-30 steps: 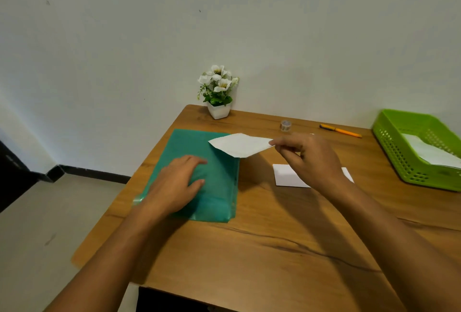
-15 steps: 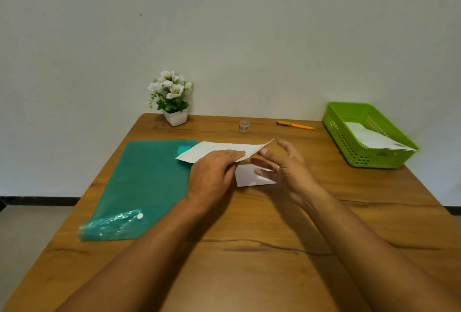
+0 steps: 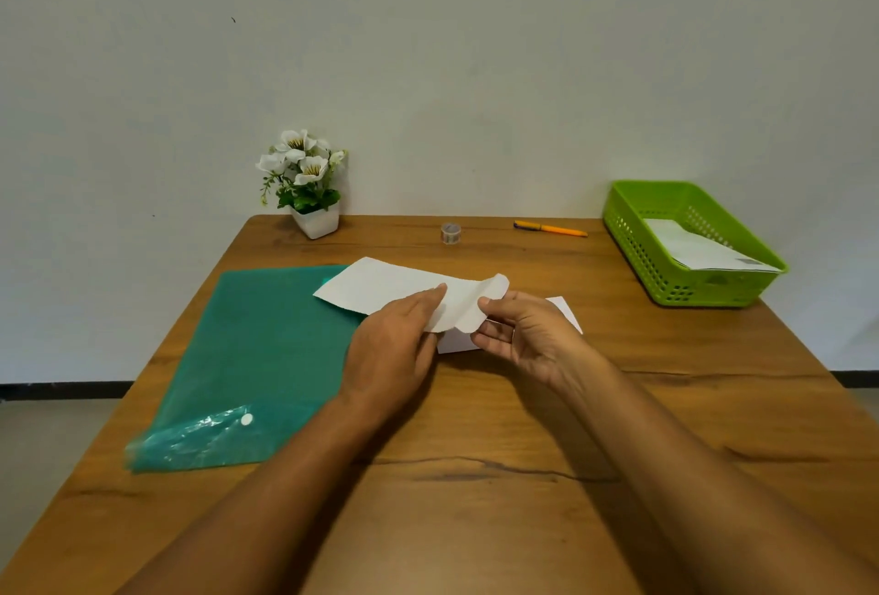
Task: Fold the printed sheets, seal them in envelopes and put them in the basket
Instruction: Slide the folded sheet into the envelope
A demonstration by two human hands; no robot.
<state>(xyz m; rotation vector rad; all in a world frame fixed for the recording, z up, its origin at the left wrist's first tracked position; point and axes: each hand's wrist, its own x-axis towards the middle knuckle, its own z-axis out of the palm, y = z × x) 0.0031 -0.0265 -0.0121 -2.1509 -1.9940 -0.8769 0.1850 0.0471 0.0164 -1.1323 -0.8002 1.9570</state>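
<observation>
A white envelope (image 3: pixel 385 285) hangs above the middle of the wooden table (image 3: pixel 475 475). My left hand (image 3: pixel 390 347) holds its near edge from below, fingers lying along the paper. My right hand (image 3: pixel 523 332) pinches the curled flap at the envelope's right end. Under my hands a second white paper (image 3: pixel 566 309) lies flat on the table, mostly hidden. The green basket (image 3: pixel 637 232) stands at the far right with white envelopes (image 3: pixel 699 247) inside.
A green plastic folder (image 3: pixel 257 356) with a snap button lies on the left half of the table. A potted white flower (image 3: pixel 307 185), a small tape roll (image 3: pixel 450 232) and an orange pen (image 3: pixel 549 228) sit along the far edge by the wall.
The envelope passed from my right hand to both hands. My left hand left the green folder and took the envelope; my right hand now curls up its flap. The camera swung to the right.
</observation>
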